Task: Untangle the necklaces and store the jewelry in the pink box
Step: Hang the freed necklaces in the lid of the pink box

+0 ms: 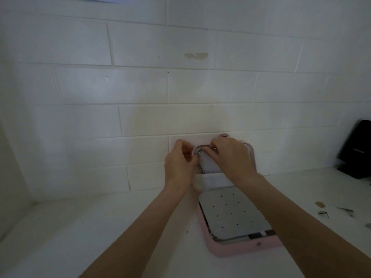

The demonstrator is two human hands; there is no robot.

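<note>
The pink box (236,250) lies open on the white table, its lid (252,155) propped upright against the block wall. A grey panel with small holes (230,215) covers the base. A thin silver necklace (199,157) hangs down the grey lining of the lid into a pale pocket (212,182). My left hand (178,163) pinches the chain at the lid's upper left corner. My right hand (230,155) pinches it at the lid's top edge, and covers much of the lid.
A black device (355,149) stands at the right against the wall. Small loose pieces (344,210), among them a beige oval (319,204), lie on the table to the right of the box. The white block wall rises directly behind the box.
</note>
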